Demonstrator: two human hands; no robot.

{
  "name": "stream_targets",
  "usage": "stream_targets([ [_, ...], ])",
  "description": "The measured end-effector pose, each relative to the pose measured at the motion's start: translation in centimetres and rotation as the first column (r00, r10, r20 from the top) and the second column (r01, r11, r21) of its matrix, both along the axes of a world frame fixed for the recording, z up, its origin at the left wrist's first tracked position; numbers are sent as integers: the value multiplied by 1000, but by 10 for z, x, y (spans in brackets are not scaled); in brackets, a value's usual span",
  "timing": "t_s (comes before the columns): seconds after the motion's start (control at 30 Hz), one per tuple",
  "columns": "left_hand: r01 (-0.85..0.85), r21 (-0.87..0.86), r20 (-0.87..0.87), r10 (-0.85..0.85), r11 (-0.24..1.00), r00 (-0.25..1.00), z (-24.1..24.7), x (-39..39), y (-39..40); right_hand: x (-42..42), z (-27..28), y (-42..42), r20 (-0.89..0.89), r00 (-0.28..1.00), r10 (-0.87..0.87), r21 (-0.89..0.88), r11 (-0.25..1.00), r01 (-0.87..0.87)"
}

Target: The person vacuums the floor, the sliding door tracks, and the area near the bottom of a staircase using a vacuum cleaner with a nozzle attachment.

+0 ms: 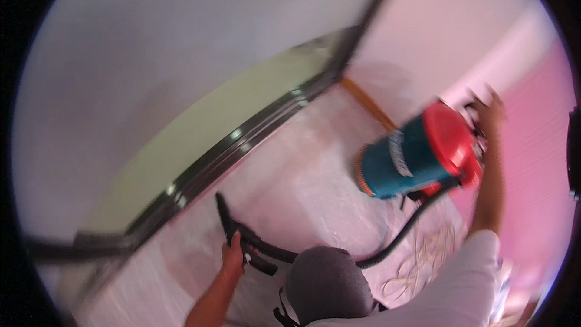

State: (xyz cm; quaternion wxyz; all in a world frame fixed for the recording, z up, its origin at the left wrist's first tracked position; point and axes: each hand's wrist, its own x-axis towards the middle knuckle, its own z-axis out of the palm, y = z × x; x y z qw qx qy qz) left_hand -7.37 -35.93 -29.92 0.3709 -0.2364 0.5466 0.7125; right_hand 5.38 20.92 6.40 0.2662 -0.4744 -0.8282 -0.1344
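Observation:
My left hand (233,254) grips a black vacuum nozzle with its hose end (243,231), held above the pale floor. A short black tube (261,264) lies against that hand too. A ribbed black hose (413,220) runs from there, passes behind a dark grey clothed part of my body (329,281), and joins the red lid (449,136) of a drum vacuum cleaner. The blue-green drum (401,163) carries a strip of silver tape. My right hand (490,111) reaches beyond the lid, its fingers blurred by motion; whether it holds anything is unclear.
Dark metal sliding-door tracks (240,141) cross the floor, with a glass-like panel (190,45) above. An orange-brown strip (367,102) meets the drum. Pale cord (417,259) lies coiled right of the hose. A pink surface (535,159) rises at the right.

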Motion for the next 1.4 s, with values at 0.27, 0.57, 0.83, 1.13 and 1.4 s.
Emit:
stream_targets([
  [0.27, -83, -676, 80, 185, 732, 979, 36, 16, -123, 52, -5, 94, 169, 901, 399, -253, 901, -352],
  [0.57, -521, -451, -133, 523, 725, 842, 79, 65, -263, -44, 13, -179, -60, 694, 717, -427, 610, -667],
  [0.83, -706, -380, -366, 603, 598, 708, 110, 69, -399, -65, 58, -342, -56, 506, 861, -428, 438, -791],
  [1.13, -421, -605, -356, 244, 675, 902, 85, 19, -425, -99, 60, -519, -120, 365, 923, -626, 215, -750],
  [1.4, -280, -811, -255, 121, 514, 959, 88, 3, -443, -121, 52, -548, -193, 260, 946, -608, 93, -789],
])
